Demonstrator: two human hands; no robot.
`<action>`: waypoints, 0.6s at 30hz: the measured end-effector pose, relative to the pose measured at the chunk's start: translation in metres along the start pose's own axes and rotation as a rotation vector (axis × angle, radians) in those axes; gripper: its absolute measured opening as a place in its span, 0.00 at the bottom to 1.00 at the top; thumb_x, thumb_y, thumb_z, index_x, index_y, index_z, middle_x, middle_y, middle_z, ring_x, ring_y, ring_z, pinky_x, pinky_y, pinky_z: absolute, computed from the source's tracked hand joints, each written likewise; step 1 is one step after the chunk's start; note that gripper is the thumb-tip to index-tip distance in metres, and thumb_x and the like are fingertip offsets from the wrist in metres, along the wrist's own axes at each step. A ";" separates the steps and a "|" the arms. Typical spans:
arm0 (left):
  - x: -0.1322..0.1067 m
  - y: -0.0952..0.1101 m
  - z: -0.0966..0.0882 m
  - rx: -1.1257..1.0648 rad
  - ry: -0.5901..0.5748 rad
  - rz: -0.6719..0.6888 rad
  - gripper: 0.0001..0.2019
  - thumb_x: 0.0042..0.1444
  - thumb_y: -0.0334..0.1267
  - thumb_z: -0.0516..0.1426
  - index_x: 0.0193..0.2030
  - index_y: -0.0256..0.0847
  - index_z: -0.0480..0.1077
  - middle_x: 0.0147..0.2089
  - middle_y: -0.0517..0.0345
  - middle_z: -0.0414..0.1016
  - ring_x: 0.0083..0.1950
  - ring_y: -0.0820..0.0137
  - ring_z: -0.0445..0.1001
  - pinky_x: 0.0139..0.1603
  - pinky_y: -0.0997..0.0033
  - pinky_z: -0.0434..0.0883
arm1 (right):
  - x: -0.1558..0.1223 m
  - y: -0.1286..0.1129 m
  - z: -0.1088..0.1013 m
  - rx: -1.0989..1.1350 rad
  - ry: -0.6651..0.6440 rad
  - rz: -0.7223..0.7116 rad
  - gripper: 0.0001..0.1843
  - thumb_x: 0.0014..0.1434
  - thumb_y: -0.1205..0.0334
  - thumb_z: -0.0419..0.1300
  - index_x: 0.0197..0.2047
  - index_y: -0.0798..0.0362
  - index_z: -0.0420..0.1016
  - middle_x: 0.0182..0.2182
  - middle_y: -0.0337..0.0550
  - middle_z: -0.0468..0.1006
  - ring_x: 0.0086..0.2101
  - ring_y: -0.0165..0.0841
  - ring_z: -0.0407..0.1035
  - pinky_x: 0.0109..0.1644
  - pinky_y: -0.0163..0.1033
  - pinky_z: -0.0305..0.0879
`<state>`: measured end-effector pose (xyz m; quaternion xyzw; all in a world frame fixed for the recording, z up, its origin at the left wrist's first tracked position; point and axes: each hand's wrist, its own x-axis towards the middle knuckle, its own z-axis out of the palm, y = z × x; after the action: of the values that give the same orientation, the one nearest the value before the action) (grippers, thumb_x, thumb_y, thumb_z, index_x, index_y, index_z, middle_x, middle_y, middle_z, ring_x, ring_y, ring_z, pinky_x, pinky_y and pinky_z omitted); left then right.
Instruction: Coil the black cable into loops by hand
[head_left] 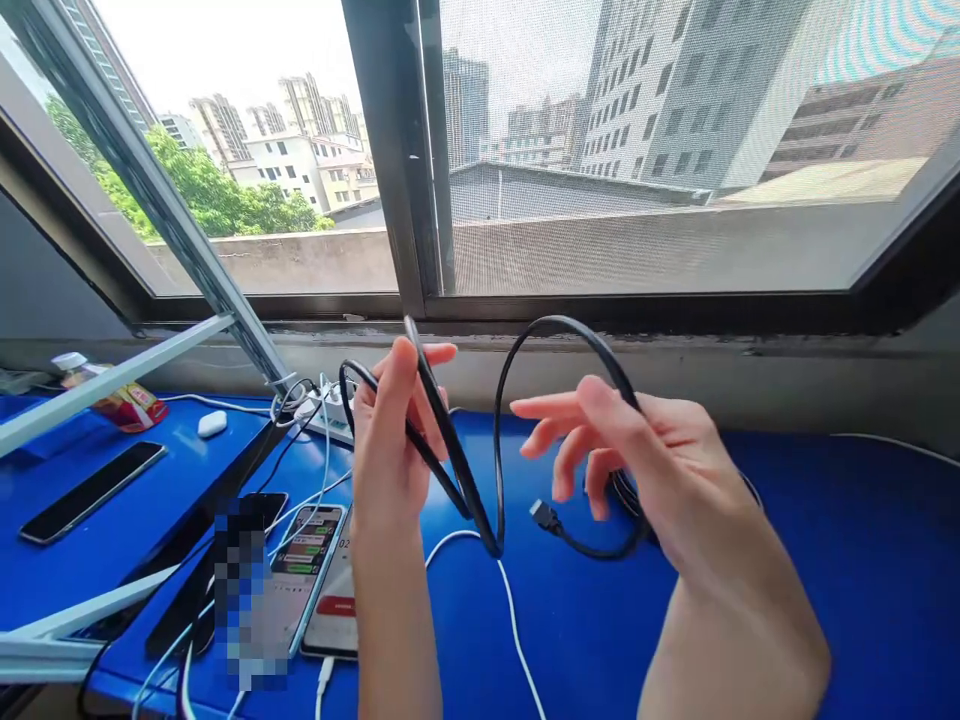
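Cable (559, 320) | left hand (390, 450) pinched shut on its folded loops, above table (825, 560) | right hand (660, 460) fingers spread, cable draped over it, plug (544, 515) dangling | judgement: loops best even, untwisted, clear of white cord (510, 600)

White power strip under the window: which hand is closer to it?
Left. The left hand, gripping the black cable, is just right of the power strip; the right hand is farther right.
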<state>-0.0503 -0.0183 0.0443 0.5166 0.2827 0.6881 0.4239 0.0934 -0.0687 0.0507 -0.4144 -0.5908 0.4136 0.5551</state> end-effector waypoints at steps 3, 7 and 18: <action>-0.005 -0.003 0.005 0.037 -0.035 -0.068 0.27 0.43 0.67 0.53 0.22 0.42 0.71 0.09 0.66 0.50 0.11 0.80 0.49 0.11 0.74 0.46 | 0.000 -0.001 0.011 -0.176 -0.091 0.015 0.12 0.53 0.53 0.60 0.29 0.52 0.79 0.22 0.39 0.75 0.22 0.26 0.67 0.22 0.27 0.60; -0.008 -0.005 0.009 0.083 -0.146 -0.139 0.28 0.44 0.67 0.52 0.26 0.40 0.73 0.12 0.64 0.55 0.12 0.79 0.53 0.11 0.75 0.49 | -0.001 0.000 0.013 -0.267 -0.142 -0.001 0.09 0.50 0.58 0.63 0.23 0.54 0.76 0.20 0.36 0.74 0.21 0.25 0.65 0.23 0.27 0.59; -0.005 -0.009 0.013 0.256 -0.194 -0.111 0.25 0.50 0.61 0.52 0.20 0.40 0.72 0.16 0.60 0.67 0.13 0.81 0.54 0.12 0.76 0.50 | -0.002 -0.005 0.002 -0.336 -0.039 0.065 0.09 0.47 0.56 0.64 0.23 0.52 0.77 0.19 0.38 0.74 0.18 0.27 0.65 0.18 0.29 0.59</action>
<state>-0.0344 -0.0187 0.0384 0.6140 0.3539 0.5690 0.4172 0.0912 -0.0723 0.0548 -0.5123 -0.6486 0.3345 0.4528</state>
